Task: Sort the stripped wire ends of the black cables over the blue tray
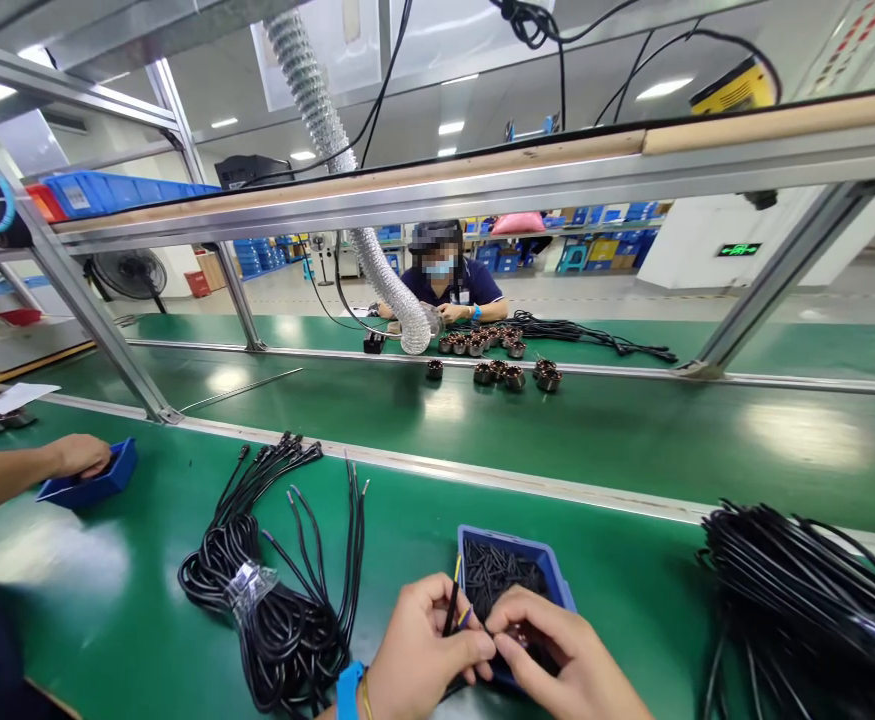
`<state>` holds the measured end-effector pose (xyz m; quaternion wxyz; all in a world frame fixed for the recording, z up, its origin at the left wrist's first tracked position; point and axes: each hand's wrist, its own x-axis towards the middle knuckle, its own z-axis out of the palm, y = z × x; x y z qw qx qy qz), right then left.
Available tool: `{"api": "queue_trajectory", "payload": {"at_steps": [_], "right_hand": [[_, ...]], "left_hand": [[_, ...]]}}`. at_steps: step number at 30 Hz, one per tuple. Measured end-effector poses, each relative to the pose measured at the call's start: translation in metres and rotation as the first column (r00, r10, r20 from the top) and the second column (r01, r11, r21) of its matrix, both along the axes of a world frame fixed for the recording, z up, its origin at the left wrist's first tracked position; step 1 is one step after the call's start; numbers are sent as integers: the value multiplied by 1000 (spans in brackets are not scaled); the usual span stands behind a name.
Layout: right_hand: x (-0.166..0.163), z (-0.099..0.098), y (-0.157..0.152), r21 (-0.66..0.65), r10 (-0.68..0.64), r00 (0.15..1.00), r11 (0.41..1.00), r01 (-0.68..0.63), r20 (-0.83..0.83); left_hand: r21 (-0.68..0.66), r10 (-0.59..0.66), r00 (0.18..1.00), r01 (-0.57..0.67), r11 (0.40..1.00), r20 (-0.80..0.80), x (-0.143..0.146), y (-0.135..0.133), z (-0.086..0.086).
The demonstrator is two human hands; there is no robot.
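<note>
My left hand (426,645), with a blue band at the wrist, is closed on a black cable (450,610). Thin yellow and blue wire ends stick out between its fingers. Close beside it, my right hand (557,645) pinches thumb against forefinger at the wires. What lies between those fingertips is too small to make out. Just behind both hands stands a blue bin (553,570) filled with short black tubes (497,572). My hands cover its near part.
A tied cable bundle (257,590) lies left, more black cables (804,600) right. At far left a co-worker's hand (81,455) reaches into a blue tray (118,470). Copper-wound coils (512,378) sit across the bench, before a seated person (452,290). A flexible duct (388,265) hangs down.
</note>
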<state>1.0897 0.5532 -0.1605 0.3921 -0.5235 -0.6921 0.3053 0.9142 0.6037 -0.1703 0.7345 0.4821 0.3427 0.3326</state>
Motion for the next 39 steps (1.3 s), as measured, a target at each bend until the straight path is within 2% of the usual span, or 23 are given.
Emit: {"api": "queue_trajectory", "payload": {"at_steps": [2, 4, 6, 8, 9, 12, 15, 21, 25, 28, 30, 32, 35, 37, 39], "right_hand": [[9, 8, -5, 9, 114, 993, 993, -115, 35], [18, 10, -5, 35, 133, 985, 990, -137, 113], [23, 3, 2, 140, -21, 962, 990, -18, 272], [22, -9, 13, 301, -247, 852, 947, 112, 462], [19, -16, 19, 372, -323, 777, 920, 123, 541], [12, -31, 33, 457, -404, 606, 886, 74, 685], [12, -35, 36, 448, -391, 567, 893, 44, 725], [12, -31, 34, 478, -416, 592, 876, 59, 690], [4, -31, 37, 463, -373, 600, 886, 5, 708], [5, -28, 36, 493, -400, 627, 869, 30, 668], [5, -22, 32, 543, -446, 678, 836, 82, 585], [3, -16, 25, 550, -438, 776, 823, 143, 454], [-6, -10, 15, 442, -292, 933, 880, 177, 208], [-12, -9, 10, 321, -214, 976, 928, 187, 50], [-16, -10, 8, 226, -200, 977, 951, 211, -73]], "left_hand": [[60, -6, 1000, 6, 998, 9, -3, 1, 4], [70, -10, 999, 7, 998, 36, -6, 3, 6], [29, 4, 999, -6, 1000, 53, -6, 5, 7], [-2, 45, 998, -45, 999, 40, -5, 6, 5], [-9, 59, 998, -59, 998, 25, -4, 7, 3], [-12, 53, 999, -53, 999, -5, -2, 8, 0], [19, 48, 999, -48, 999, -12, -2, 8, 0], [-41, 81, 996, -82, 996, -27, -2, 8, -1], [-24, 94, 994, -95, 995, -49, -2, 9, -3], [-13, 69, 995, -70, 997, -66, -2, 9, -3], [0, 63, 996, -63, 998, -60, -3, 7, -1], [25, 64, 997, -63, 998, -51, -4, 6, 1], [51, 60, 997, -57, 997, -47, -5, 5, 4], [50, 48, 998, -45, 998, -52, -6, 5, 4], [45, 31, 998, -29, 999, -56, -6, 5, 2]]}}
